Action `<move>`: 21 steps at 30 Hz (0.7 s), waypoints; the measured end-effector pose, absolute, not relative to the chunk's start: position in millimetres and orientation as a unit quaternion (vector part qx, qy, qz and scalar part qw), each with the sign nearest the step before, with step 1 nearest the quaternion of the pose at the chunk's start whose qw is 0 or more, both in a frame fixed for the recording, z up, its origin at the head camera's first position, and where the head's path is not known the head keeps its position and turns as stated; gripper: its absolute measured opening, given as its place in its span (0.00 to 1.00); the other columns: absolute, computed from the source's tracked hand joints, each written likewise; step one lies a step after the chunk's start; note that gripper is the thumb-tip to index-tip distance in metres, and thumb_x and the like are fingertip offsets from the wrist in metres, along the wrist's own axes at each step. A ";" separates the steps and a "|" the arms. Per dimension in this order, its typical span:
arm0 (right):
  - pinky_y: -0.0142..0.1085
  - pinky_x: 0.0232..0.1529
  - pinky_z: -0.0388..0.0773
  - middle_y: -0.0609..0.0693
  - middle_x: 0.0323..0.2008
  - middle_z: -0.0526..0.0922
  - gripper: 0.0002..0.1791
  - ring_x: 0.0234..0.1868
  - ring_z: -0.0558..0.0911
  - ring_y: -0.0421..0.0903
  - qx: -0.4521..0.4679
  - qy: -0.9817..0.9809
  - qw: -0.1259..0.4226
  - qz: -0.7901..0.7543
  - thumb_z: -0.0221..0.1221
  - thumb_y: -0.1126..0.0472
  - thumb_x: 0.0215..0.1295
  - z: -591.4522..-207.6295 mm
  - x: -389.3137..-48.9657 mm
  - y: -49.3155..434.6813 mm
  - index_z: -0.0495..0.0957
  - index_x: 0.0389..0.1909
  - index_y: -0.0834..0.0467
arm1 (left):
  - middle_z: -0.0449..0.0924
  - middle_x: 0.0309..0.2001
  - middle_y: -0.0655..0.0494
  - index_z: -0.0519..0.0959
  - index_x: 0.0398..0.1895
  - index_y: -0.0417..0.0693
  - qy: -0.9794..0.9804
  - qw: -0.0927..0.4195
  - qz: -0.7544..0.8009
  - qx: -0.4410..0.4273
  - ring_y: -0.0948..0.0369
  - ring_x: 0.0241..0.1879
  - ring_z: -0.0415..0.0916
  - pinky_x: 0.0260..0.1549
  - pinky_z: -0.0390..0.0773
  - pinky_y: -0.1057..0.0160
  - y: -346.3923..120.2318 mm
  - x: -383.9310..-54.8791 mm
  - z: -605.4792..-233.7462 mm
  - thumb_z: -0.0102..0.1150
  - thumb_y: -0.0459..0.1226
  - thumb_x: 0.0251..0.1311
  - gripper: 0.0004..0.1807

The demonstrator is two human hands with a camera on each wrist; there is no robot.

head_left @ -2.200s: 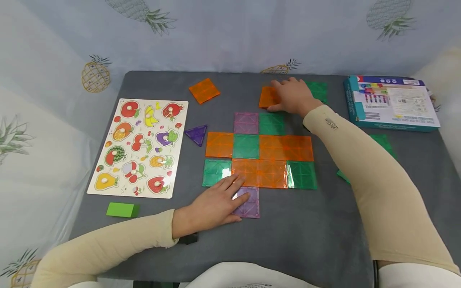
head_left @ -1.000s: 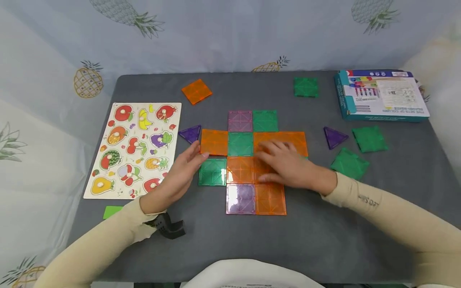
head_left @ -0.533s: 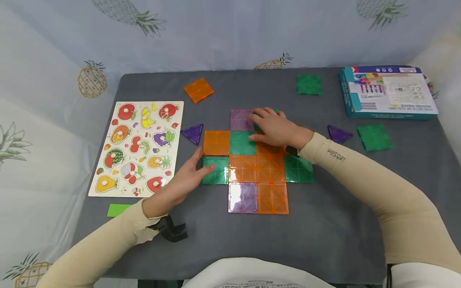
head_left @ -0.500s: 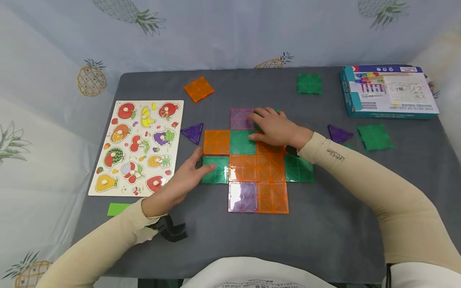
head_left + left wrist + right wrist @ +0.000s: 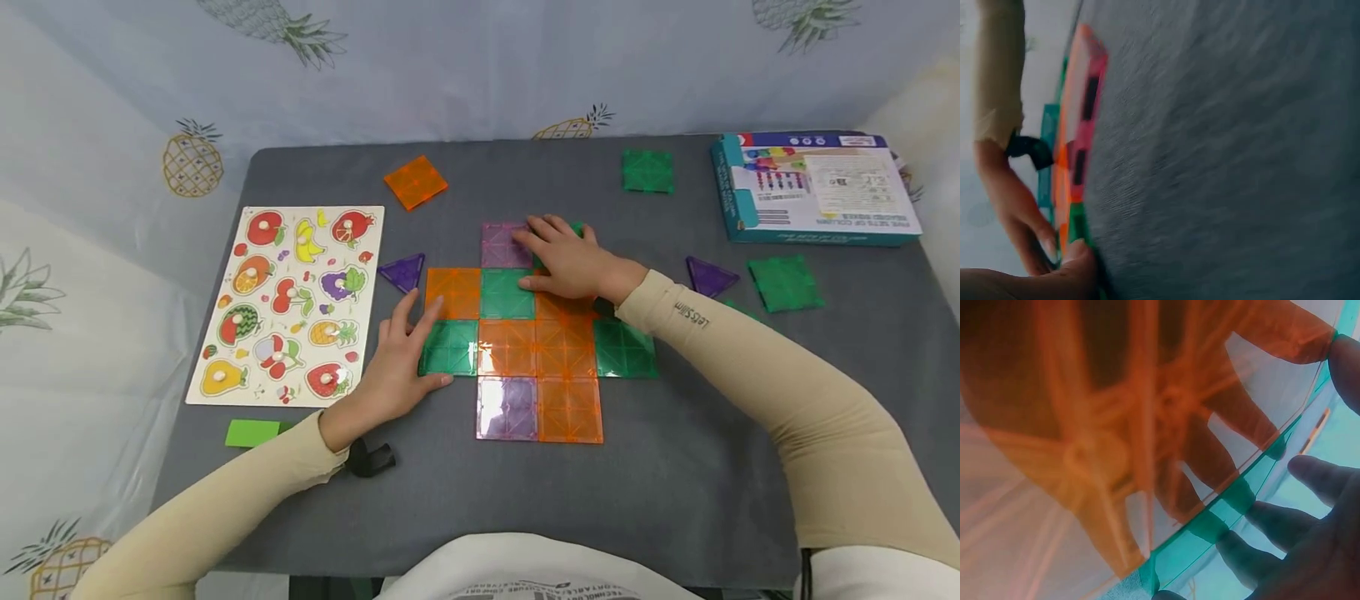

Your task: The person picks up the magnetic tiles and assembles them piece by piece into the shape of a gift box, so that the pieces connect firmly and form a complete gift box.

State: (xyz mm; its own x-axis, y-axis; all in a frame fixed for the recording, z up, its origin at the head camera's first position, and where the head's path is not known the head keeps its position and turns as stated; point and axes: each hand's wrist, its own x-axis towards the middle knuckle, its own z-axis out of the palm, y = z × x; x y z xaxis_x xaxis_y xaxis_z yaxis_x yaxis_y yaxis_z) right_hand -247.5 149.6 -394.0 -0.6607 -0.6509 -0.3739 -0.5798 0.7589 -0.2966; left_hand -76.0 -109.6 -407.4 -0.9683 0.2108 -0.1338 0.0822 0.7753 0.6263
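Note:
Translucent square tiles lie edge to edge in a patchwork mid-table. My left hand [image 5: 393, 367] spreads its fingers around the outer corner of the left green tile [image 5: 457, 347], below an orange tile [image 5: 459, 287]. The left wrist view has my thumb [image 5: 1079, 259] right at a green tile's edge. My right hand [image 5: 573, 262] lies palm down over the top green tile [image 5: 577, 227], mostly covering it, with fingertips reaching the pale purple tile [image 5: 495, 244] beside it. Another orange tile [image 5: 570, 410] sits right of the lower purple tile [image 5: 506, 408].
A fruit peg puzzle board [image 5: 281, 367] lies left, a light green block [image 5: 252, 432] below it. Purple triangles [image 5: 403, 272] lie on both sides. A loose orange tile [image 5: 416, 182] and green tile [image 5: 648, 171] lie at the back. A box [image 5: 825, 187] stands back right.
The orange tile from the back now lies beside the lower purple tile. My right hand has come to the top green tile; my left hand moved from the lower purple tile to the left edge.

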 end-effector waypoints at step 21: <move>0.72 0.63 0.44 0.57 0.74 0.54 0.39 0.73 0.51 0.64 -0.325 0.912 0.219 -0.123 0.49 0.39 0.69 -390.6 -258.7 146.9 0.48 0.76 0.46 | 0.35 0.78 0.55 0.35 0.78 0.51 0.637 0.170 0.742 -0.122 0.56 0.77 0.33 0.74 0.43 0.55 -97.4 -81.4 -385.4 0.50 0.26 0.63 0.46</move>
